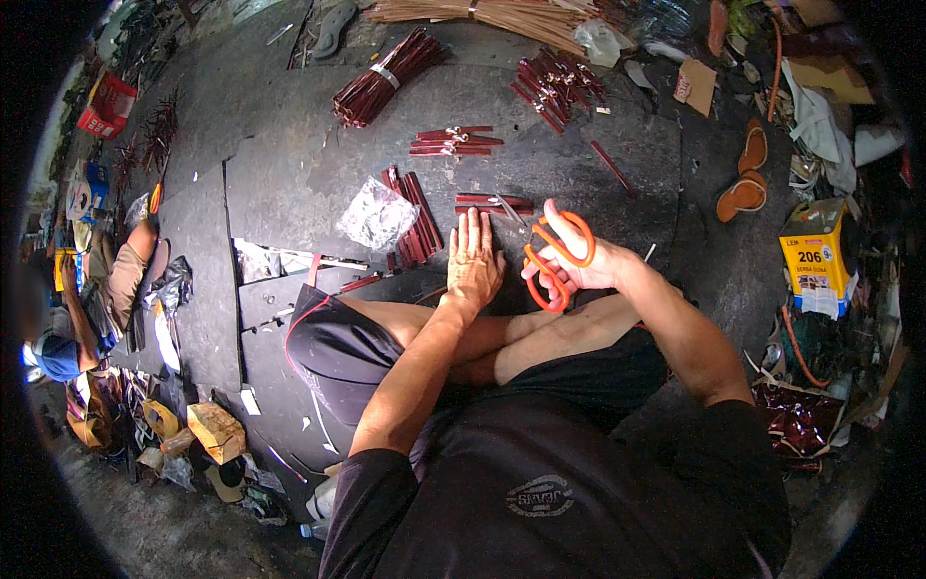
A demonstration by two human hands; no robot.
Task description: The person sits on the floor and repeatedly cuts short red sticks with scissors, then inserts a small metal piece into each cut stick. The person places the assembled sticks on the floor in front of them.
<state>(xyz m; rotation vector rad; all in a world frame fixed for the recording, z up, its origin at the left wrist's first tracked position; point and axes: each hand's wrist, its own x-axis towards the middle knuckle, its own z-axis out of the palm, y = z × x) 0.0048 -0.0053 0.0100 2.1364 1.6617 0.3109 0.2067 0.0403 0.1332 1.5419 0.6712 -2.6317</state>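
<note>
right hand (579,265) grips orange scissors (558,259); left hand (475,259) flat, fingers spread, on mat (289,174)

A boxy yellow carton (818,253) stands at the right side of the scene, its face printed in dark and red, with a white sheet hanging at its lower edge. A clear crinkled plastic bag (376,214) lies near the middle on the dark mat. Far left sits a red box (108,104) with white print. Nearer along the left edge lies a blue and white package (90,190). At the far right rests a brown cardboard piece (696,85) carrying a small red and white label.
</note>
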